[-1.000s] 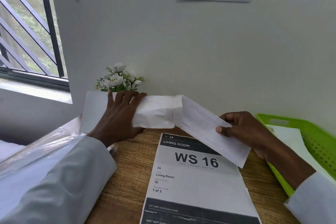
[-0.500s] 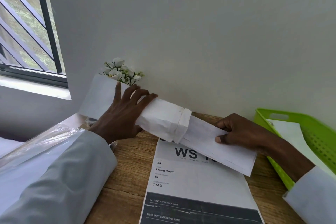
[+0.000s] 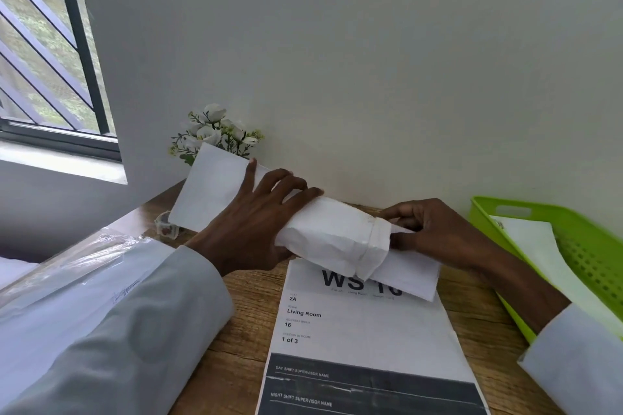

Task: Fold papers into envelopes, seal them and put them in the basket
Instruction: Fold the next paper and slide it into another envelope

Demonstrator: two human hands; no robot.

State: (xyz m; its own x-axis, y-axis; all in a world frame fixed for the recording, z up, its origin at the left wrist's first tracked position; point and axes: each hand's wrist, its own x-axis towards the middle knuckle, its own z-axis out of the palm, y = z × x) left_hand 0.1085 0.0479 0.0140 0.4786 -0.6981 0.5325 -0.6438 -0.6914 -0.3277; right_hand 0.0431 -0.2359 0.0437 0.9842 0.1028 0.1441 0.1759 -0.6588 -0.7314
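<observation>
Envelope (image 3: pixel 332 236) of crumpled white paper is held above the wooden table (image 3: pixel 232 340), near the middle of the view, over the top of a printed sheet (image 3: pixel 364 323) reading "Living Room". At about nine o'clock from it a clear plastic sleeve (image 3: pixel 77 253) and a tape roll (image 3: pixel 166 224) lie by the table edge, with white flowers (image 3: pixel 215 131) at eleven o'clock against the wall. The left hand (image 3: pixel 251 229) grips the envelope's left part, fingers (image 3: pixel 286 184) spread over the top. A folded paper (image 3: pixel 409 271) sticks out of the envelope's right mouth; the right hand (image 3: pixel 435 232) pinches it, fingers curled. At three o'clock sits the green basket (image 3: pixel 580 246), with a white sheet (image 3: pixel 536 246) inside.
</observation>
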